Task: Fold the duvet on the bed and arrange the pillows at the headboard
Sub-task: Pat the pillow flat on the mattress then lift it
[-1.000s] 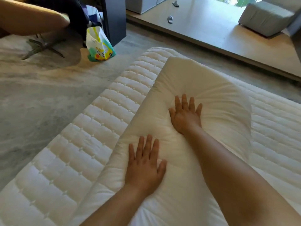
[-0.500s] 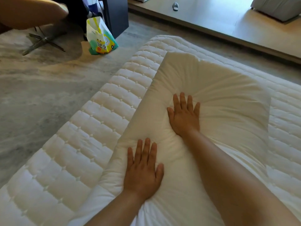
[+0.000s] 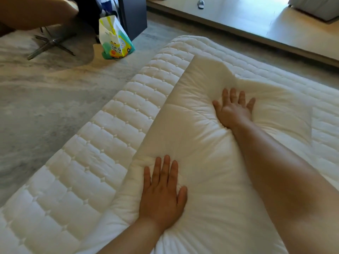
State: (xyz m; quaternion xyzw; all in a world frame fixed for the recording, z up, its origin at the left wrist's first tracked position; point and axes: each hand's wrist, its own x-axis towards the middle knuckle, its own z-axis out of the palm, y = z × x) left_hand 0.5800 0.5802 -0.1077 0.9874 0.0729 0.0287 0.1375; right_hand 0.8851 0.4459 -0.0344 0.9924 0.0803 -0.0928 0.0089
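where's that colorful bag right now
The colorful bag stands on the floor at the upper left of the head view, beyond the quilted mattress, beside the dark cabinet.

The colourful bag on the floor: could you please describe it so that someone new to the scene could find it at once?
Start from the white quilted mattress and look past its far left corner to the grey floor. There a small bag stands upright beside a dark cabinet. It is the only brightly coloured thing in view, white with yellow stripes above and cartoon pictures on green below.
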